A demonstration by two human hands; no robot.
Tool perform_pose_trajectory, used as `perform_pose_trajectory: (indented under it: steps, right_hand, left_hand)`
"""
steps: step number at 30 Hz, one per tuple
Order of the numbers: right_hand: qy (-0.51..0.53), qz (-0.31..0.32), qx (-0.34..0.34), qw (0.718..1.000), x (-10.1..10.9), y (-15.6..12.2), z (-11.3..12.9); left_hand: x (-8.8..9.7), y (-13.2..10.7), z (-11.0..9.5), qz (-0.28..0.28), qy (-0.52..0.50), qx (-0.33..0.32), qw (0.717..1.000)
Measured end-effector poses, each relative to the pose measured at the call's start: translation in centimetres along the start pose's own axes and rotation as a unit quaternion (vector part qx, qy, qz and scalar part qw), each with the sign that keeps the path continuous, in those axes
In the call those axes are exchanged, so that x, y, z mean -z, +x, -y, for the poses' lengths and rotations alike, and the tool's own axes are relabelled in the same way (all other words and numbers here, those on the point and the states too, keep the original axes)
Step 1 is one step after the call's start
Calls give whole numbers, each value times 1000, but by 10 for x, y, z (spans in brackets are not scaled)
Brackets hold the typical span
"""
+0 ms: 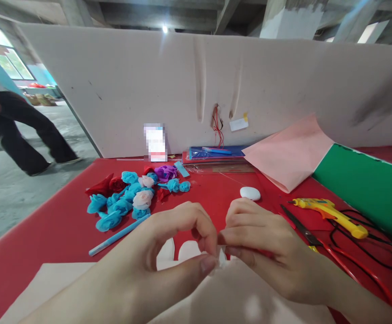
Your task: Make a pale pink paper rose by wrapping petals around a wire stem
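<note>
My left hand (168, 238) and my right hand (266, 243) meet at the middle front, fingertips almost touching. Both pinch a small white piece of thin paper (222, 258), mostly covered by the fingers. Rounded white paper shapes (187, 250) show behind my left hand's curled fingers. Under both wrists lies a large pale sheet (52, 281) at the table's front edge. Beyond my right hand sits a smooth white oval object (250, 193). A blue pen-like stick (119, 236) lies left of my left hand.
Blue, red, pink and purple paper flowers (119, 207) lie at left on the red table (57, 216). At right are a yellow glue gun (331, 216) with black cable, red-handled scissors (344, 261), pink paper (290, 153) and a green sheet (361, 184). A person (16, 121) stands beyond the white partition (131, 90).
</note>
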State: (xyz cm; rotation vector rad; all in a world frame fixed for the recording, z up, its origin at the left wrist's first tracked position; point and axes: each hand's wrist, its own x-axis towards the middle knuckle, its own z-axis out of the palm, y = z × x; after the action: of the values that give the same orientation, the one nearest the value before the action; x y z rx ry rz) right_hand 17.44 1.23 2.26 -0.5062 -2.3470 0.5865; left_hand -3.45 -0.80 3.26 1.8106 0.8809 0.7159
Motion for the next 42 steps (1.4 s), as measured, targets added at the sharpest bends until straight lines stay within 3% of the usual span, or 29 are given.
perform_pose_trajectory:
  steps: [4,9,13,16,22,29,32,42]
  right_hand:
    - [10,8,-4,1000,1,-1,3]
    - [-14,12,-18,1000,1,-1,5]
    - [-21,14,-23,999,0,0,4]
    - [-19,17,-26,999,0,0,3]
    - [5,22,-41,999,-1,0,4]
    - [162,34,-82,983,-2,1,-1]
    - [199,43,-115,972,-3,1,-2]
    - [197,50,-130,970,-3,2,0]
  left_hand:
    - [0,0,-1,30,-48,18,998]
    - [-2,0,-4,-46,104,-43,993]
    - [-4,0,-5,-61,182,-65,979]
    - [-3,0,-4,-62,195,-47,978]
    - [-1,-3,-2,-18,118,-35,992]
    - [0,6,-4,46,-24,-77,996]
    - [3,7,-4,48,-45,-73,995]
    - [4,5,-1,17,140,-81,987]
